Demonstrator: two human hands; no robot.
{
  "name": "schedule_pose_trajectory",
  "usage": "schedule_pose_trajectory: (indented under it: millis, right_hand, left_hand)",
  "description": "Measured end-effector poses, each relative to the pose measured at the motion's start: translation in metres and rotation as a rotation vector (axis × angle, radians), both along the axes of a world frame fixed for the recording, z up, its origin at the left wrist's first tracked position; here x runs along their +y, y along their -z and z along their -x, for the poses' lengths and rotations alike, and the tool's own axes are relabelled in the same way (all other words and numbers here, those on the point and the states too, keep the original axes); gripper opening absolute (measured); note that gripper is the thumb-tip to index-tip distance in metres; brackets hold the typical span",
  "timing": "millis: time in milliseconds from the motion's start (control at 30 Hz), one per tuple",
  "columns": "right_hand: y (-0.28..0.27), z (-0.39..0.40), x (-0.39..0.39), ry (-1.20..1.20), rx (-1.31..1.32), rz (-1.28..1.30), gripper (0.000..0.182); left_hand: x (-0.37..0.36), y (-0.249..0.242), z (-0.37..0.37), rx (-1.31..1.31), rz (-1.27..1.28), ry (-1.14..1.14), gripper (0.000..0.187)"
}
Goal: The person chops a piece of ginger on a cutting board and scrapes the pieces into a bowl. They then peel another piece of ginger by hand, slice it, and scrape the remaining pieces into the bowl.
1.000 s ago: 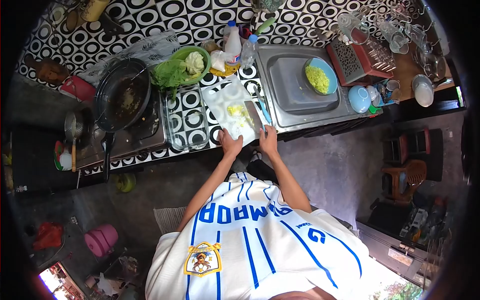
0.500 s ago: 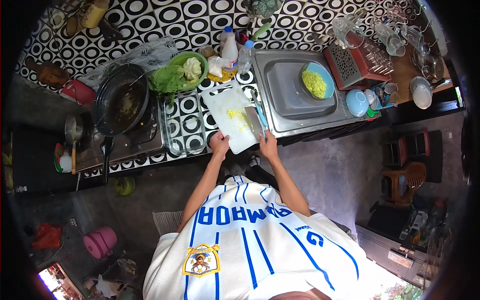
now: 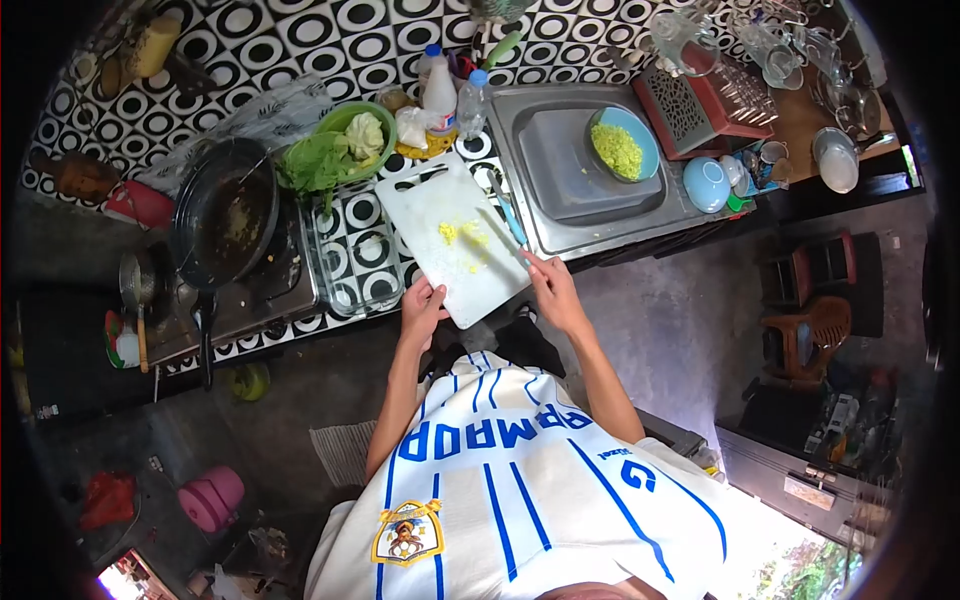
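A white cutting board (image 3: 432,200) with a handle slot at its far end reaches over the counter's front edge. My left hand (image 3: 424,308) is closed on its near left edge, thumb on top. Small chopped yellow pieces (image 3: 449,233) lie in the middle of the board. My right hand (image 3: 553,290) grips a broad-bladed kitchen knife (image 3: 503,237) above the board's right side, its blade turned nearly edge-on. Beyond it, a second knife with a light-blue handle (image 3: 513,221) lies beside the sink.
A blue bowl (image 3: 652,150) of chopped yellow-green food stands on an upturned grey tub (image 3: 560,190) in the sink (image 3: 505,115). To the left are a glass dish (image 3: 345,300), a green basin (image 3: 385,120) of greens, bottles (image 3: 440,95) and a black wok (image 3: 225,215) on the stove.
The board has come nearer to me with my left hand on it. The broad knife has turned from showing its flat side to nearly edge-on. My view has shifted slightly.
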State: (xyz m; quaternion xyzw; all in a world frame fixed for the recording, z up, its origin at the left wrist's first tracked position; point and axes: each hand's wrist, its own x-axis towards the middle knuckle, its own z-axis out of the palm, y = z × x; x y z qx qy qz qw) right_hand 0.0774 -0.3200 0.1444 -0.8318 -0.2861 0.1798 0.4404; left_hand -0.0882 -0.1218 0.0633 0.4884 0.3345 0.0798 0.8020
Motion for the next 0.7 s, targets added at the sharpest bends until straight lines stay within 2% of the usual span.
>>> schedule_pose_trajectory:
  millis: [133,233,400,533,700]
  right_hand:
    - [-0.036,-0.001,-0.013,-0.007,-0.030,-0.061,0.034]
    - [-0.055,-0.019,-0.028,0.053,-0.039,-0.078,0.034]
    - [-0.067,-0.068,-0.067,0.119,-0.176,-0.117,0.028]
    - [-0.073,-0.110,-0.092,0.139,-0.195,-0.147,0.027]
    - [-0.080,-0.145,-0.112,0.115,-0.260,-0.144,0.025]
  left_hand:
    - [-0.012,-0.048,-0.022,-0.067,-0.004,0.033,0.037]
    - [-0.028,-0.063,-0.063,-0.125,-0.035,0.086,0.039]
    - [-0.058,-0.072,-0.148,-0.191,-0.073,0.172,0.037]
    - [-0.080,-0.076,-0.219,-0.172,-0.129,0.182,0.035]
    - [-0.107,-0.078,-0.276,-0.297,-0.093,0.145,0.030]
